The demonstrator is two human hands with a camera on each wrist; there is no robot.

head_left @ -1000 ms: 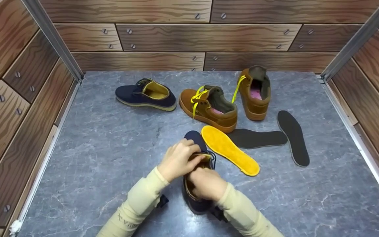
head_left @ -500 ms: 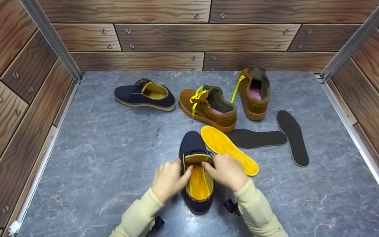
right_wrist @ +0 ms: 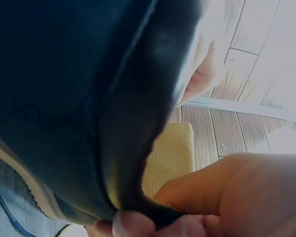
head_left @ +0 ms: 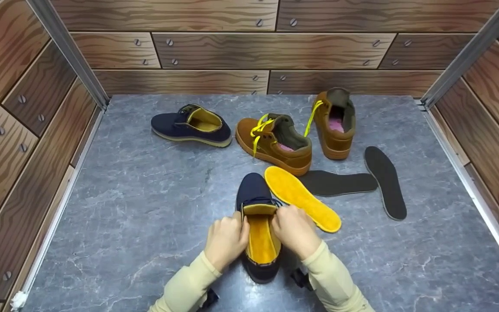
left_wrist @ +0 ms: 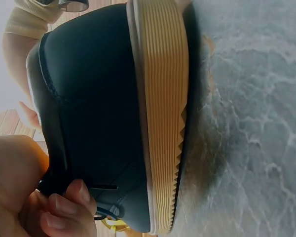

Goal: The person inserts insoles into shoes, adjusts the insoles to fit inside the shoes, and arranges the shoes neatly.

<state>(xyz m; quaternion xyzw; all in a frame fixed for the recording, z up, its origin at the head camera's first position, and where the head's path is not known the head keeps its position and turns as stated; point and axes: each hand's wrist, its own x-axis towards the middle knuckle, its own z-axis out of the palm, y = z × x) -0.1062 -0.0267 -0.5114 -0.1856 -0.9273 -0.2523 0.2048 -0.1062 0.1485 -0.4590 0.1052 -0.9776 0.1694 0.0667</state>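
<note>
Pinching the near navy shoe [head_left: 253, 188], left grip [head_left: 225, 238], right grip [head_left: 296, 230], inner insole [head_left: 261, 242], toe hidden

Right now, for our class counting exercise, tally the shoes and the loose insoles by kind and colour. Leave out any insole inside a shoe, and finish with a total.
Navy shoes: 2
Brown shoes: 2
Loose yellow insole: 1
Loose dark grey insoles: 2
Total: 7
</note>
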